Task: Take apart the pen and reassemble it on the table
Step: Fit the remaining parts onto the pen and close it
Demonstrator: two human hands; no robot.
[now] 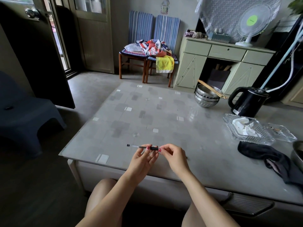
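A dark blue plastic stool [27, 112] is standing on the floor at far left, beside the grey glass-topped counter [147, 115]. Above the counter's near edge, a slim pen with a clear barrel and a black ribbed grip [142, 146] is lying horizontally in the air, its small black end cap pointing left. The left hand [144, 157] is gripping the pen from below, palm upward, thumb and forefinger closed on the barrel just left of the ribbed grip, the other fingers curling loosely. The right hand [173, 155] is pinching the right end of the pen with thumb and forefinger, closed on the tip section; whether that section is parting from the barrel cannot be told. Both forearms are reaching in from the lower edge, over bare knees. Farther right on the counter, stacked steel bowls [207, 98] are carrying wooden chopsticks [213, 90], a black electric kettle [247, 102] is standing near the far edge, a clear glass tray [229, 123] is holding crumpled white tissue, and a black cloth [262, 153] is lying near the right edge.
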